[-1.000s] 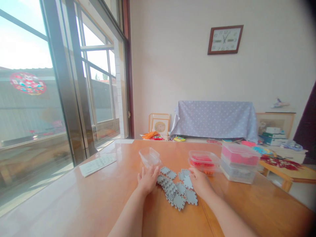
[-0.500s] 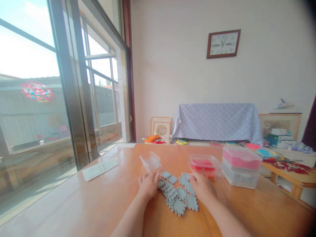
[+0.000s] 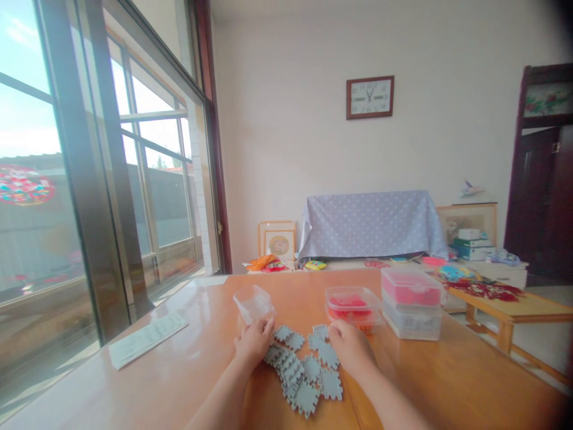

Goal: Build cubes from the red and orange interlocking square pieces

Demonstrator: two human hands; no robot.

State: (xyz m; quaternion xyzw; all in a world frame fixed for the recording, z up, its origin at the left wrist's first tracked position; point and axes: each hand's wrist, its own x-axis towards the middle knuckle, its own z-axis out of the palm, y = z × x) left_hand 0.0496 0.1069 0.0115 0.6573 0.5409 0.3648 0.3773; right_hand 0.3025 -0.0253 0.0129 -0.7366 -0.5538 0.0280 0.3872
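View swung right; left hand (image 3: 254, 341), right hand (image 3: 351, 345) flank tiles (image 3: 307, 395) (grey, toothed).

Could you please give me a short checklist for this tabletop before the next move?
1. Left hand beside the gray pieces: ok, at their left.
2. Right hand beside the gray pieces: ok, at their upper right.
3. Either hand's grip on a piece: cannot tell.
4. Clear container free of the left hand: cannot tell, they overlap in view.
5. Paper apart from the pieces: ok.
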